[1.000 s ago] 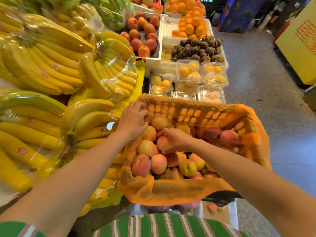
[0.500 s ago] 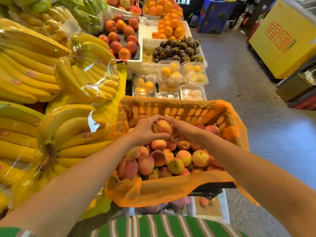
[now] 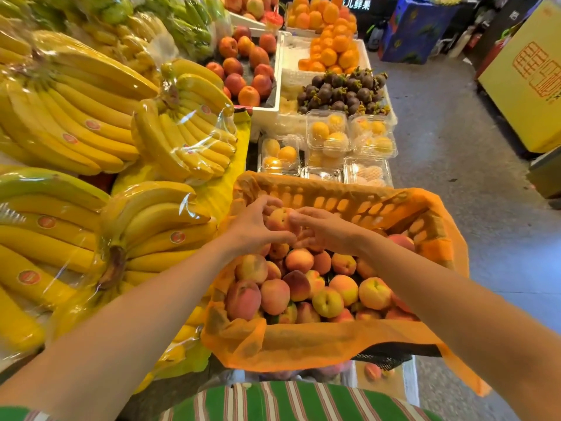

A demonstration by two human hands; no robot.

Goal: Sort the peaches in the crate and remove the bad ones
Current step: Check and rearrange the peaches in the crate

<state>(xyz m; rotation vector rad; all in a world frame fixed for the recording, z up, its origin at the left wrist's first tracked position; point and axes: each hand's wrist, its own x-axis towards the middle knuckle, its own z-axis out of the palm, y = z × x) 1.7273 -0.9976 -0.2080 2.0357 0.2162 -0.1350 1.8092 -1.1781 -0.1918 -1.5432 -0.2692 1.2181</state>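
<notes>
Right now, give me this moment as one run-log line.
step: inspecting peach | left hand: grips peach over crate | right hand: pinches same peach | other peaches: piled in crate

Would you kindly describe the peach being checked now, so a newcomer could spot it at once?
Find the orange-lined crate just right of the bagged bananas. Near its far wall, the left hand and right hand meet above the heap. The peach between their fingertips is the only one held up rather than lying in the pile.
</notes>
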